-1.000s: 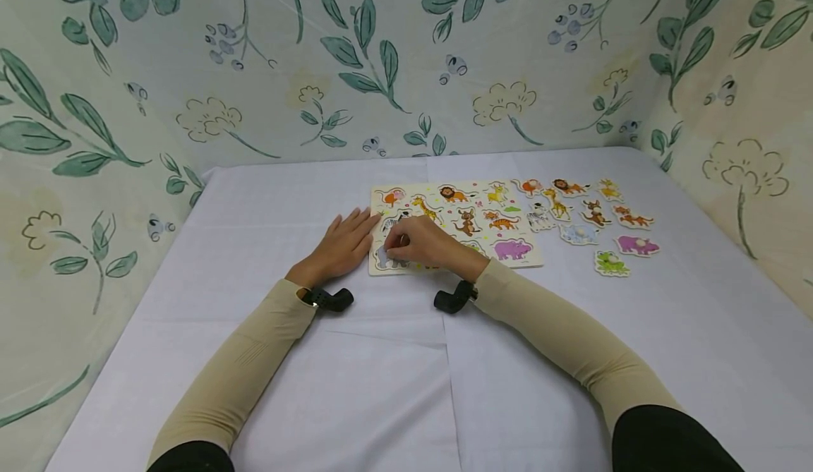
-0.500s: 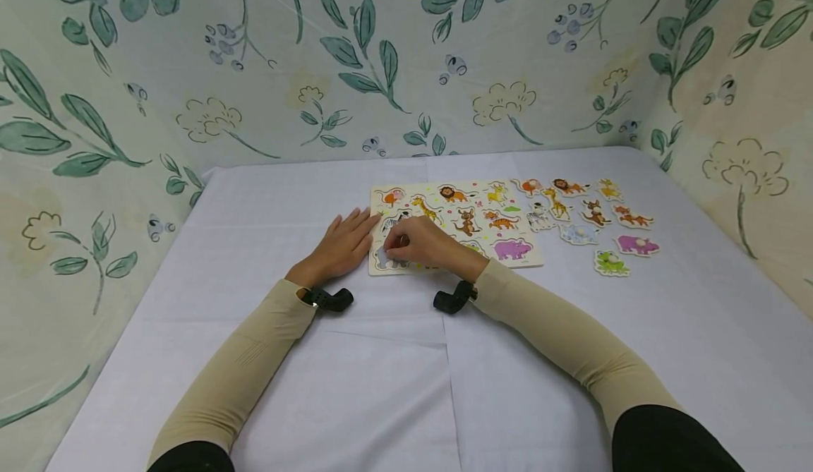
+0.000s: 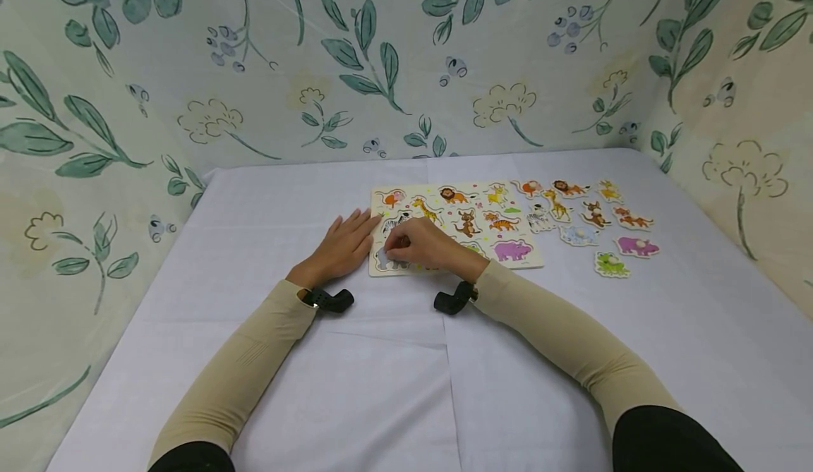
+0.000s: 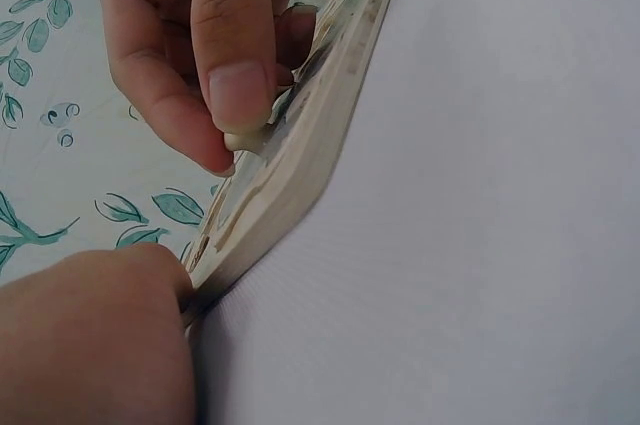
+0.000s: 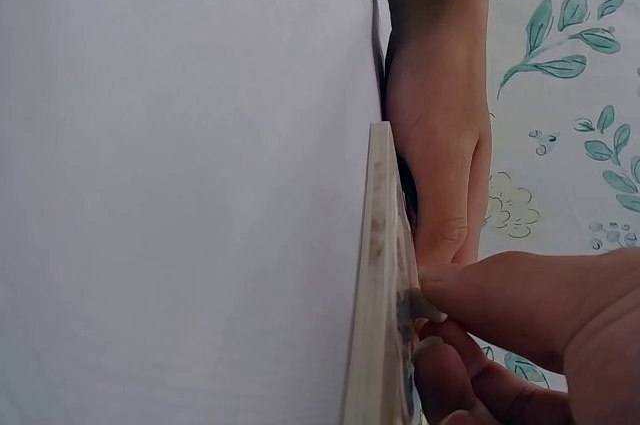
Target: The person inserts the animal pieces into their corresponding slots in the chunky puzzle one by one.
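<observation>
My right hand (image 3: 422, 240) pinches the small pale knob (image 4: 246, 139) of a grey elephant puzzle piece (image 3: 390, 262) between thumb and finger. That piece lies at the lower left corner of a wooden animal puzzle board (image 3: 536, 257), partly hidden by the fingers. Flat on the white cloth, my left hand (image 3: 343, 244) reaches the board's left edge with its fingertips. The right wrist view shows the same left hand (image 5: 435, 145) lying along the board's side. A zebra picture (image 3: 395, 219) and a giraffe picture (image 3: 425, 209) show beyond the right hand.
Right of the board lie several loose animal pieces, among them a lion (image 3: 569, 188), a zebra (image 3: 539, 218), a purple hippo (image 3: 638, 246) and a green frog-like piece (image 3: 612, 264). A white cloth (image 3: 381, 387) covers the table. Leaf-patterned fabric (image 3: 267, 91) stands behind.
</observation>
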The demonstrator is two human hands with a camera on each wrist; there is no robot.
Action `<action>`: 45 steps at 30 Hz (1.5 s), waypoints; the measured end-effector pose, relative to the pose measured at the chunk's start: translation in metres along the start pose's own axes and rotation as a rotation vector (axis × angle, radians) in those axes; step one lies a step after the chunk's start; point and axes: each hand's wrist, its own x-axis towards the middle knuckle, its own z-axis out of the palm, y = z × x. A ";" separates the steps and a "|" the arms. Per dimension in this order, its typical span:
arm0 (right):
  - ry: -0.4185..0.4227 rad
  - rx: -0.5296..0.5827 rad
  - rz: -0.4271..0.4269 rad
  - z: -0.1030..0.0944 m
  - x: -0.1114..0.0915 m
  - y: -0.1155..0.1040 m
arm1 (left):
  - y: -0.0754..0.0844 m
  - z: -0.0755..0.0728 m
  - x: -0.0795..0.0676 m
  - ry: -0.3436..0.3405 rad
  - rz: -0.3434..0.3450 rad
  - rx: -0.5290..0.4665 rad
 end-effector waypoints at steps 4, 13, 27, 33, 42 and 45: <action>-0.002 0.008 -0.002 0.000 0.000 0.001 | 0.000 -0.001 0.000 -0.003 -0.001 0.001; -0.015 0.021 0.009 0.000 0.002 0.003 | 0.001 -0.002 0.000 0.000 0.007 -0.007; -0.018 0.037 0.040 0.002 0.002 0.006 | 0.001 0.000 0.000 0.000 0.007 -0.005; -0.021 0.041 0.054 0.003 0.003 0.006 | 0.000 0.000 -0.001 0.012 0.010 -0.014; -0.031 0.053 0.075 0.003 0.002 0.004 | 0.000 0.001 -0.003 0.014 0.011 -0.013; -0.025 0.045 0.084 0.002 0.001 0.004 | 0.001 0.000 -0.002 0.016 0.017 -0.011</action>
